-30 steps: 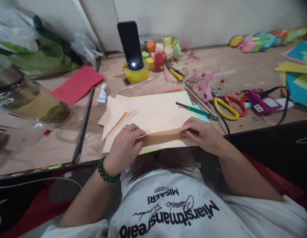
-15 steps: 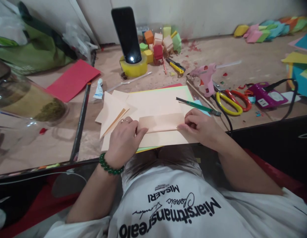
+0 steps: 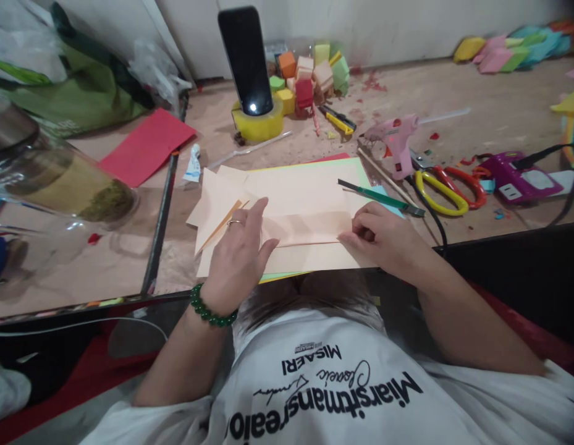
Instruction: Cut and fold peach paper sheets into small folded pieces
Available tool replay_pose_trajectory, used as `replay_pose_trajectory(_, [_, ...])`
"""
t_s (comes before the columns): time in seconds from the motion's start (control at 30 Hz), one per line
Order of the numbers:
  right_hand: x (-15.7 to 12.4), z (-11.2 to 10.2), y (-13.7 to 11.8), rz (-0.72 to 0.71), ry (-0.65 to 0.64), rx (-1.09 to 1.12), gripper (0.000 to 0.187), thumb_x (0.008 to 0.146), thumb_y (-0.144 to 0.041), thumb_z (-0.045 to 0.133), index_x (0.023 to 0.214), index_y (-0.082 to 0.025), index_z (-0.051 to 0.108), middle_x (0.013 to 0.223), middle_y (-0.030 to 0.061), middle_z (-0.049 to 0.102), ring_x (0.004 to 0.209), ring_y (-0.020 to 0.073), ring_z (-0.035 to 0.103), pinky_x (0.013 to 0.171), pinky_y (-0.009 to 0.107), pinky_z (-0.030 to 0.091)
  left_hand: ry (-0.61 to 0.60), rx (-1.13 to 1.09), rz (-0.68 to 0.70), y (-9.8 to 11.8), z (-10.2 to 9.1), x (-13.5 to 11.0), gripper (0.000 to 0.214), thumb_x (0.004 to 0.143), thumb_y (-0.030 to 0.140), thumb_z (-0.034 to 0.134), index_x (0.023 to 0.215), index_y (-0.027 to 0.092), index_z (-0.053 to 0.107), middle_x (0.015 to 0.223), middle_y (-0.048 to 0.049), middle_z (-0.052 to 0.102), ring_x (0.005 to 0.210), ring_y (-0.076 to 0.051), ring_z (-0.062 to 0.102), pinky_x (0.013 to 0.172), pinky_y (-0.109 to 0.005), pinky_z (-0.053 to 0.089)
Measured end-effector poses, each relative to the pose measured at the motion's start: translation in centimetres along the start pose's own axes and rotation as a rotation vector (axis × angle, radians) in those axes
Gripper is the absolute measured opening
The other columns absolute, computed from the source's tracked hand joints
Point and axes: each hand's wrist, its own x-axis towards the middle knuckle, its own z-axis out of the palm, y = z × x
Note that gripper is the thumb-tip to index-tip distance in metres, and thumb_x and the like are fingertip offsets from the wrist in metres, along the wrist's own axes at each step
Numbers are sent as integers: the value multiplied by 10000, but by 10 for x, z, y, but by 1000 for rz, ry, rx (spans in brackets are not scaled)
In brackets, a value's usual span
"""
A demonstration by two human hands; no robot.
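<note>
A peach paper sheet (image 3: 305,191) lies on a stack of coloured sheets at the near table edge, its near strip folded over (image 3: 309,227). My left hand (image 3: 243,247), with a ring and a green bead bracelet, presses flat with fingers stretched on the fold's left end. My right hand (image 3: 384,238) pinches the fold's right end with curled fingers. Loose peach offcuts (image 3: 212,201) lie just left of the sheet.
A green craft knife (image 3: 379,198), yellow and red scissors (image 3: 447,188), a pink glue gun (image 3: 398,145) and a purple power strip (image 3: 518,179) lie to the right. A phone (image 3: 247,59) stands in a yellow tape roll, foam cubes (image 3: 314,77) behind. Red paper (image 3: 147,145) and a glass jar (image 3: 59,179) are left.
The near strip of the peach sheet has been folded up and over onto the sheet. My left hand opened from a grip to flat fingers on the fold.
</note>
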Motion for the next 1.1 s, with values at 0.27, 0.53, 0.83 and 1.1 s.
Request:
replay_pose_trajectory(0.27, [1, -2, 0, -21, -24, -15, 295, 880, -351, 585, 634, -224, 484, 788, 41, 573, 596, 131, 517, 538, 283, 468, -157, 174, 365, 5, -1, -2, 398, 927, 84, 453, 1273, 200, 612, 1056, -133, 629, 996, -263, 575, 873, -449, 515])
replay_pose_trajectory(0.53, [-1, -1, 2, -7, -33, -35, 220, 863, -336, 609, 703, -221, 513, 804, 42, 582, 633, 148, 541, 561, 289, 462, -129, 58, 426, -7, -9, -24, 523, 798, -27, 408, 1258, 121, 607, 1229, -136, 665, 1054, -255, 605, 926, -419, 549])
replay_pose_trajectory(0.83, [-4, 2, 3, -47, 15, -143, 558, 918, -384, 536, 1418, -175, 405, 1016, 100, 639, 691, 178, 588, 558, 306, 480, -43, 56, 257, -11, -14, -29, 479, 909, 79, 434, 1369, 179, 524, 1314, -86, 662, 837, -169, 720, 696, -277, 591])
replay_pose_trajectory(1.1, [0, -9, -16, -603, -60, -456, 489, 940, -75, 422, 1409, -211, 446, 1202, 130, 631, 1038, 246, 569, 857, 373, 472, -95, 425, 410, 30, -15, -23, 437, 859, 28, 483, 1264, 104, 627, 1242, -174, 686, 881, -235, 715, 641, -306, 584])
